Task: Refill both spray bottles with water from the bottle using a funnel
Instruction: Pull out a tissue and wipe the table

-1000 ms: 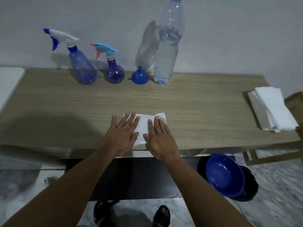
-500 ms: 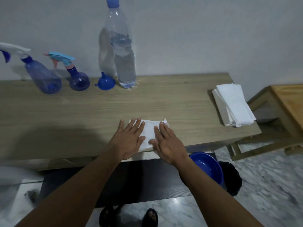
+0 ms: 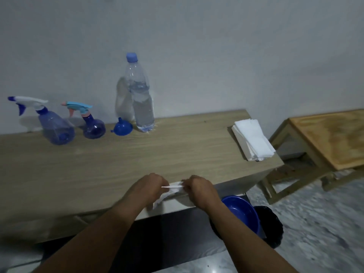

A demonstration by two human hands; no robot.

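At the table's (image 3: 98, 174) near edge, left hand (image 3: 146, 187) and right hand (image 3: 199, 189), flat before, now pinch the tissue (image 3: 173, 189)

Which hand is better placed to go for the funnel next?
Left, probably. The funnel sits back-left of both hands, nearer the left hand. The right hand would cross over. Both now pinch the tissue.

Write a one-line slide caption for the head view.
Both hands gather a tissue at the table edge.
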